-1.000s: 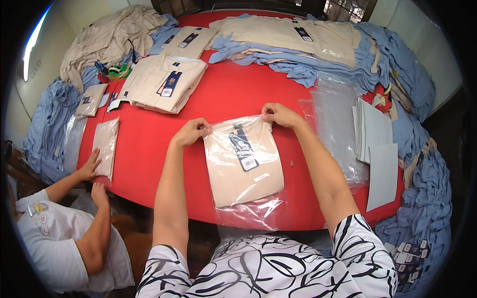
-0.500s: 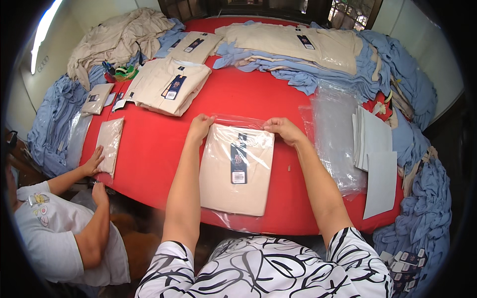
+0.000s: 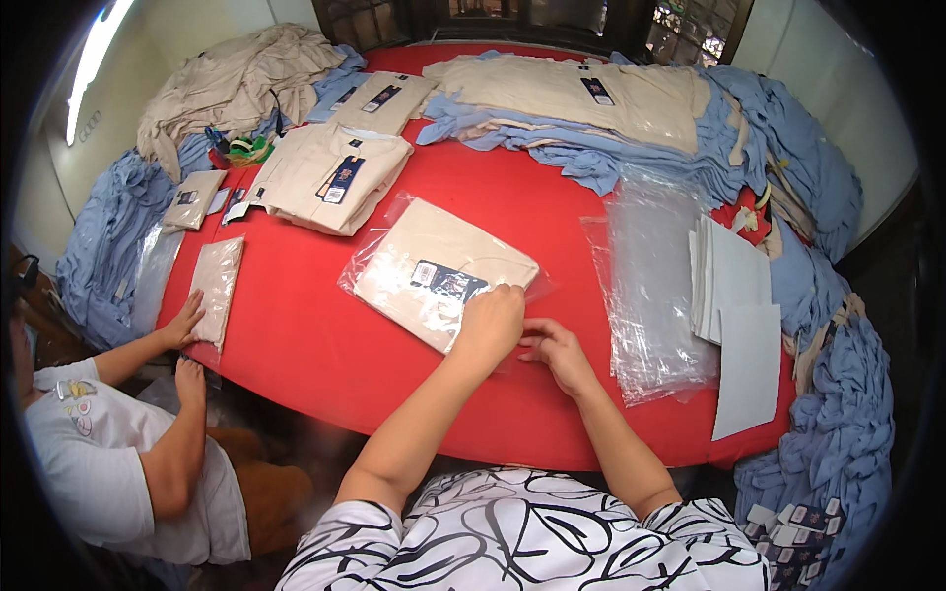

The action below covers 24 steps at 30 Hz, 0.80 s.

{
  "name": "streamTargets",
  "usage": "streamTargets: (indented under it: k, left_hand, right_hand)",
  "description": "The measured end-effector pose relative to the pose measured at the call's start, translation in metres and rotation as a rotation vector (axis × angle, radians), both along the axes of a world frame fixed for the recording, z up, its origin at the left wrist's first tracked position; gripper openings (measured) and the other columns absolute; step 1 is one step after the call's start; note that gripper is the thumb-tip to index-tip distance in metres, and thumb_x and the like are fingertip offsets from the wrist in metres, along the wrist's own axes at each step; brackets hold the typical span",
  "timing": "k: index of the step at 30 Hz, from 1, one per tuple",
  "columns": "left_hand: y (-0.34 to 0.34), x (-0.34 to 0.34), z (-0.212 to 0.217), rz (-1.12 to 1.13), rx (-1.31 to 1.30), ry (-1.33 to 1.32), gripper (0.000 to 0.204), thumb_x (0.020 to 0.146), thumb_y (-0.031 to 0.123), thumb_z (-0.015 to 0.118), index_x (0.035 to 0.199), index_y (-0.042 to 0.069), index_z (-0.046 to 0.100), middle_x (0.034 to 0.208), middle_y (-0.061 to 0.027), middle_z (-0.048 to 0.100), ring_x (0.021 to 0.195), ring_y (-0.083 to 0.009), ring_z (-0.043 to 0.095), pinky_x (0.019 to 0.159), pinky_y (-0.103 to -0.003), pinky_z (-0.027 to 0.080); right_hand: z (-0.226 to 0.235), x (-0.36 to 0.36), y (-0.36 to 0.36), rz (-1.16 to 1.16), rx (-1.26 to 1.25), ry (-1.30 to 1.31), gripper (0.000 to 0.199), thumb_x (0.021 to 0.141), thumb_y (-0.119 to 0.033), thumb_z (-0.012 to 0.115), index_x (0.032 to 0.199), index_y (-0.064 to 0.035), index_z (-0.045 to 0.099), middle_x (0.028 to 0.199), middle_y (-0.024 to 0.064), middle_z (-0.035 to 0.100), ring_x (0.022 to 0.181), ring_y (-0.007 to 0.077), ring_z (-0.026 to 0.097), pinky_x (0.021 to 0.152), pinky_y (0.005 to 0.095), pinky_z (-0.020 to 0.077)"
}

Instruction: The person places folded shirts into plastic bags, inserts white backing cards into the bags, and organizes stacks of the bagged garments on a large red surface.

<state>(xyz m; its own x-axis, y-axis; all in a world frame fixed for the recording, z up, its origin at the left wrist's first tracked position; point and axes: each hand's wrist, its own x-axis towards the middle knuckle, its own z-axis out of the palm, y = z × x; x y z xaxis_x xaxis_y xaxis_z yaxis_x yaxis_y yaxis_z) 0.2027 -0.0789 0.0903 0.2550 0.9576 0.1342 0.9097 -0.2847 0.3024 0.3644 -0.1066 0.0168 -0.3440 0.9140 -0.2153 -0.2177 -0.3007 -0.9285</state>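
Observation:
A folded beige shirt (image 3: 434,241) with a dark blue hang tag lies inside a clear plastic bag (image 3: 357,274), turned at an angle on the red table. My left hand (image 3: 493,323) is closed over the bag's near right end, next to the tag; its fingertips are partly hidden. Just to its right, my right hand (image 3: 558,355) has loosely bent fingers held apart, close to the bag's end. Nothing shows in the right hand.
Clear plastic bags (image 3: 655,295) and white card sheets (image 3: 734,281) lie to the right. Folded beige shirts (image 3: 330,177) sit at back left. Blue and beige garments (image 3: 591,108) line the far edge. At left, a co-worker's hand (image 3: 185,320) rests by a bagged shirt (image 3: 219,281).
The bagged shirt has turned so its tag lies sideways, and it sits farther from me. Both hands left the bag's far corners and came together at its near right end.

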Motion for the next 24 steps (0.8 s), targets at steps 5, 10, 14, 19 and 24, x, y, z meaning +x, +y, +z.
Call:
streamTargets:
  k: [5,10,14,19,24]
  left_hand:
    - [-0.042,0.003,0.023,0.017,0.156,-0.008,0.026,0.081,0.008,0.06,0.106,0.0,0.064,0.09,-0.0148,0.064,0.081,-0.0305,0.069,0.065,-0.04,0.057]
    - [-0.083,0.017,0.023,-0.215,0.215,0.016,0.028,0.083,0.012,0.062,0.11,0.004,0.065,0.092,-0.0089,0.059,0.093,-0.0253,0.063,0.066,-0.036,0.057]
    - [-0.095,-0.013,0.023,-0.231,0.235,-0.142,0.035,0.088,0.026,0.063,0.118,0.005,0.065,0.099,-0.0115,0.06,0.094,-0.0271,0.061,0.07,-0.038,0.055]
    - [-0.071,-0.072,-0.013,0.066,0.074,-0.243,0.049,0.093,0.035,0.06,0.134,0.009,0.057,0.118,-0.0185,0.055,0.111,-0.0324,0.056,0.095,-0.044,0.047]
    - [-0.055,-0.092,-0.028,-0.127,-0.012,-0.908,0.049,0.098,0.025,0.056,0.144,0.009,0.048,0.141,-0.0211,0.044,0.133,-0.0355,0.044,0.11,-0.042,0.037]
  right_hand:
    - [0.006,-0.039,0.014,-0.064,-0.274,0.203,0.039,0.1,-0.017,0.052,0.132,0.0044,0.046,0.111,0.0174,0.063,0.097,0.0232,0.066,0.077,0.0341,0.0575]
    - [-0.031,-0.07,0.008,0.0,-0.327,0.64,0.037,0.098,-0.015,0.055,0.133,-0.0051,0.047,0.113,0.0119,0.062,0.097,0.0227,0.066,0.077,0.035,0.058]
    - [-0.029,-0.084,-0.019,-0.07,-0.292,0.647,0.038,0.094,-0.009,0.059,0.13,-0.0057,0.046,0.114,0.0121,0.061,0.096,0.0225,0.066,0.074,0.0339,0.0592]
    - [-0.005,-0.082,-0.019,-0.285,-0.145,0.47,0.04,0.09,0.001,0.061,0.127,-0.0022,0.046,0.118,0.0127,0.058,0.086,0.0217,0.066,0.064,0.0306,0.0591]
    - [0.097,-0.074,-0.01,-0.176,0.596,-0.5,0.03,0.095,-0.009,0.061,0.123,0.0009,0.055,0.089,0.0061,0.065,0.069,0.011,0.061,0.06,0.0246,0.0506]
